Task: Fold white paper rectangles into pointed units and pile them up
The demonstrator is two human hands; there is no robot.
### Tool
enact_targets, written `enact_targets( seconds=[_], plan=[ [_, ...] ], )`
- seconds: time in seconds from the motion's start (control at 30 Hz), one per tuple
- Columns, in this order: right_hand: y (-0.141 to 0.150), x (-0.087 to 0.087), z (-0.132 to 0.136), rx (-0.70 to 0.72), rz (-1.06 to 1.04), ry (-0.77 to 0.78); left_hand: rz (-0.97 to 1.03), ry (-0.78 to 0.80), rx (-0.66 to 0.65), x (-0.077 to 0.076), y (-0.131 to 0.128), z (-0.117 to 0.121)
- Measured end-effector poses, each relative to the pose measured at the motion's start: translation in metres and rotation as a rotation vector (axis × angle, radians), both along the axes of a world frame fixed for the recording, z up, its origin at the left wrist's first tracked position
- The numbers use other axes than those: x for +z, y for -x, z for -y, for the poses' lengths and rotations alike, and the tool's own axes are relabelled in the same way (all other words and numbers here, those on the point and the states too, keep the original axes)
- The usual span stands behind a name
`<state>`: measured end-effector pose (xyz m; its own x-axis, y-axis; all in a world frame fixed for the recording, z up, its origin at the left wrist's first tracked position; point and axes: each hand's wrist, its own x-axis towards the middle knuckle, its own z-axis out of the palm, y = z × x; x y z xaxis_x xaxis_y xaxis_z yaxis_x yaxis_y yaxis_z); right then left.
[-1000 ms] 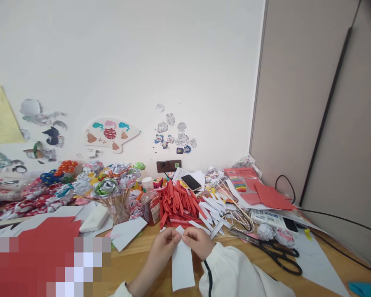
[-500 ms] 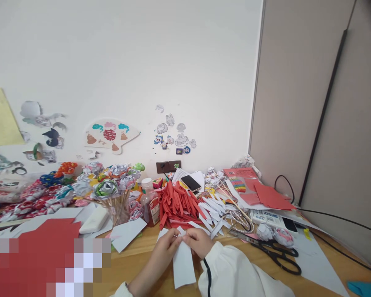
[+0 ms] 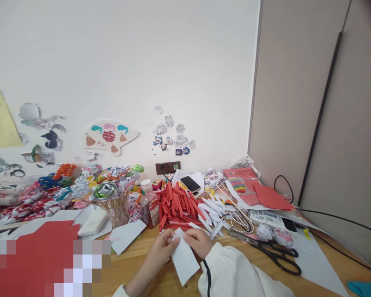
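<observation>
Between my two hands is a white paper strip [image 3: 185, 264], held near its upper end and hanging down toward me over the wooden table. My left hand [image 3: 165, 246] pinches its left edge, thumb on top. From the other side, my right hand [image 3: 198, 242] grips the upper right edge with fingers curled. Just beyond my fingertips lies a heap of folded red paper strips [image 3: 177, 204]. To its right is a pile of folded white paper strips [image 3: 214, 210]. The undersides of my fingers are hidden.
Black-handled scissors [image 3: 275, 251] lie right of my right sleeve. A bottle [image 3: 150, 208] and a cup of sticks [image 3: 116, 210] with paper flowers stand at the left. A phone [image 3: 191, 184] rests behind the red heap. Red sheets [image 3: 46, 243] cover the left side.
The white strip's lower end has swung slightly right, and its upper end now shows more between my hands. My hands have moved slightly apart. The view has shifted a little.
</observation>
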<state>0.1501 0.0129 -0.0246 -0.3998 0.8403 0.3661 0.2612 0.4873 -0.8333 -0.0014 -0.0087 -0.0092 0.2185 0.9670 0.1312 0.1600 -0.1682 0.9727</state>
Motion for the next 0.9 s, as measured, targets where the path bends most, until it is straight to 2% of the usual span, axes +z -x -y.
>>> enact_targets(
  seconds=[0.13, 0.3, 0.4, 0.5, 0.6, 0.67, 0.77, 0.83, 0.9],
  plan=[
    [0.001, 0.0, 0.001, 0.0, 0.069, -0.053, -0.016, 0.034, -0.068, 0.003, -0.001, 0.002],
    [-0.002, 0.001, -0.001, -0.013, 0.049, -0.035, -0.023, 0.064, 0.004, 0.003, 0.001, 0.001],
    [-0.005, -0.002, -0.006, 0.025, -0.034, 0.087, 0.085, 0.047, 0.141, 0.004, 0.007, -0.005],
    [-0.004, -0.008, -0.01, 0.135, -0.142, 0.274, 0.24, 0.119, 0.279, 0.007, 0.012, -0.01],
    [-0.003, -0.009, -0.013, 0.149, -0.323, 0.35, 0.33, 0.175, 0.332, 0.008, 0.013, -0.013],
    [-0.004, -0.007, -0.015, 0.073, -0.401, 0.341, 0.313, 0.204, 0.299, 0.008, 0.011, -0.012],
    [-0.007, -0.002, -0.016, -0.075, -0.385, 0.232, 0.157, 0.233, 0.171, 0.006, 0.004, -0.006],
    [-0.008, 0.0, -0.013, -0.156, -0.298, 0.131, 0.032, 0.155, 0.08, 0.002, -0.001, -0.002],
    [-0.007, 0.001, -0.008, -0.166, -0.179, 0.055, -0.029, 0.051, 0.005, -0.001, -0.005, 0.001]
  ],
)
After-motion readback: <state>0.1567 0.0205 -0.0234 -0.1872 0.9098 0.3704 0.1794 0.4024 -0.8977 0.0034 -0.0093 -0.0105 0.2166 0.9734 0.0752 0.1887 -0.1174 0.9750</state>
